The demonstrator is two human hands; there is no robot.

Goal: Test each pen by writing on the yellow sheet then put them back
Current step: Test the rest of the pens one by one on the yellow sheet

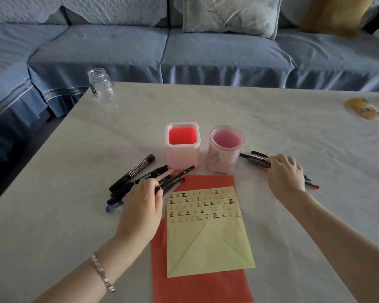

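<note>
Head view: left hand point(142, 204) curls its fingers round several pens point(138, 168) left of the marked yellow sheet point(208, 232). Right hand point(286, 173) clamps the right-side pens point(255, 159), probably gathering both bunches for the empty square cup point(182, 157) and round cup point(222, 159) beyond.

WHITEBOARD printed along the label of a black marker point(138, 169), the character 正 handwritten over and over in rows across the upper part of the yellow sheet point(208, 237), dark label on the glass jar point(101, 86) too blurred to read
</note>
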